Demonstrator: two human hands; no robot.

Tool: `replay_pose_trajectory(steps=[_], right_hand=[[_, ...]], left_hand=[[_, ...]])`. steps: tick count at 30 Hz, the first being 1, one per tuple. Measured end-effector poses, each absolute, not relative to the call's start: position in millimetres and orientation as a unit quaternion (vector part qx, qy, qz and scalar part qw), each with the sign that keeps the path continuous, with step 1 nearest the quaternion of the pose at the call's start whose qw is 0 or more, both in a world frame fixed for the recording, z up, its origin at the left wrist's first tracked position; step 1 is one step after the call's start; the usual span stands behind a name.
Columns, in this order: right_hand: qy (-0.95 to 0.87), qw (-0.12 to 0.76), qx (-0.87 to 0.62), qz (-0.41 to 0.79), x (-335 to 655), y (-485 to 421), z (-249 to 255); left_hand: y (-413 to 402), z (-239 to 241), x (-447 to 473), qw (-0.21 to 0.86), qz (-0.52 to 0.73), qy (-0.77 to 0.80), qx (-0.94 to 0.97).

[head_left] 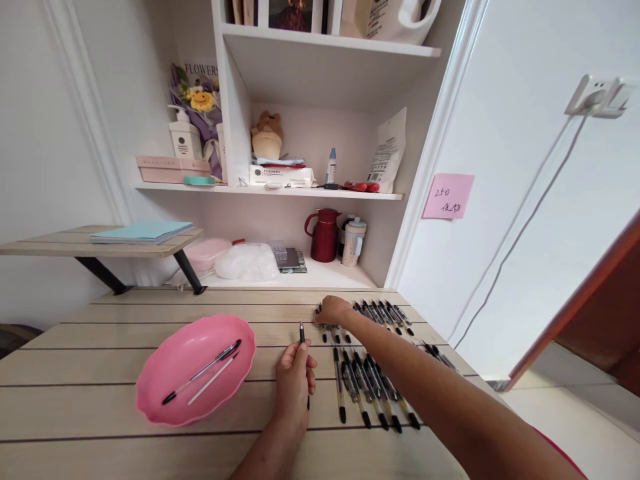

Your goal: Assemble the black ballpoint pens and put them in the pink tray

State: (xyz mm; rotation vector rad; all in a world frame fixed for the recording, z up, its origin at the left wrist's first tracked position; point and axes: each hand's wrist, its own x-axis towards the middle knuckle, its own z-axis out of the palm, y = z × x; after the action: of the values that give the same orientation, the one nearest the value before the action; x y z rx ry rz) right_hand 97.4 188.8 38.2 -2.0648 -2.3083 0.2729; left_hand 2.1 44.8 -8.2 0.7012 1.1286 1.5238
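Note:
My left hand (294, 379) is closed around a black pen (302, 332), held upright with its pointed end showing above the thumb. At the left end of the back row of pens, my right hand (334, 311) has its fingers bent down onto a pen (323, 335); its fingertips are partly hidden. More pens of that back row (384, 315) lie to the right of the wrist. Nearer to me is a front row of clear-barrelled pens with black caps (370, 390), partly under my right forearm. A few further pens (438, 355) lie beyond that forearm.
Left of my left hand, a pink scalloped bowl (150, 380) holds a capped pen (203, 373) and a thin white stick (213, 380). A raised wooden stand (60, 241) bears blue paper (145, 231). On the shelf behind are a red jug (324, 237) and a speckled cup (354, 241).

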Motion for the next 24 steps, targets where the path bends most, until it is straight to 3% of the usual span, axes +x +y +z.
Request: replay_pose_trajectory(steps=[9,16,21,24], right_hand=[[-0.746,0.008,-0.657,0.109,102.9,168.6,32.3],[-0.729,0.075,-0.661,0.165,108.6,164.0,39.4],[-0.724,0.169,-0.609,0.275,98.4,143.5,43.9],[-0.683,0.234,-0.558,0.41,88.5,130.2,40.5]], left_hand=[[47.6,-13.7,1.0,0.534,0.639,0.464,0.301],[44.8,-10.7,2.0,0.532,0.639,0.466,0.302],[43.0,-7.1,2.6,0.531,0.638,0.472,0.297],[43.1,-7.6,2.6,0.53,0.641,0.467,0.301]])
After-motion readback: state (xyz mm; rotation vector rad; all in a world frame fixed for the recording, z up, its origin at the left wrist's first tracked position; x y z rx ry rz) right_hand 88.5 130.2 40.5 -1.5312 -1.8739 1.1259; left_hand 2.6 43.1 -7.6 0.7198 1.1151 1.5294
